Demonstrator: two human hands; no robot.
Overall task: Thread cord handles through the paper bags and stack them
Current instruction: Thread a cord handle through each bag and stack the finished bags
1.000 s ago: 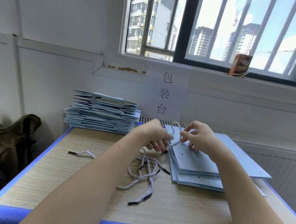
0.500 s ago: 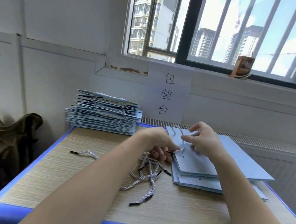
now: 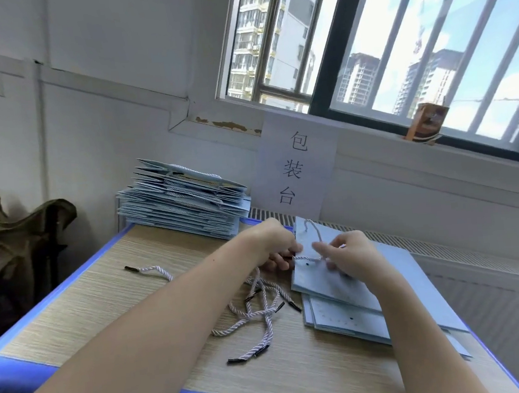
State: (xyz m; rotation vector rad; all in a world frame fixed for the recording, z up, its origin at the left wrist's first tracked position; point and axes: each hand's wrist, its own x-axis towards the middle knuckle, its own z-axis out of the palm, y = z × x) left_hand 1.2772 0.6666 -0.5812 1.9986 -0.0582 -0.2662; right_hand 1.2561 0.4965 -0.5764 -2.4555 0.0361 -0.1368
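From the head camera, both forearms reach up from the bottom of the frame to its centre. The left hand (image 3: pixel 273 242) pinches one end of a white twisted cord (image 3: pixel 308 257), fingers curled around it. The right hand (image 3: pixel 349 255) pinches the same cord just beside it, over the near-left edge of the top pale blue paper bag (image 3: pixel 329 280); the far part of the cord loops up across that bag's upper corner. This bag lies flat on a small pile of unthreaded bags (image 3: pixel 343 319), right of centre on the wood-grain table (image 3: pixel 111 312) with its blue edging.

Just left of the pile sits a tangle of loose cords (image 3: pixel 256 310) with black tips. A single cord (image 3: pixel 151 270) lies well apart, toward the left-centre.

At the table's far edge, upper-centre left, stands a tall stack of finished bags (image 3: pixel 183 203) with cord handles showing. A paper sign (image 3: pixel 296 164) bearing three characters hangs on the wall under the barred window (image 3: pixel 395 40). An orange carton (image 3: pixel 427 124) sits on the sill at right. An olive cloth-draped chair (image 3: pixel 12 239) is at far left.
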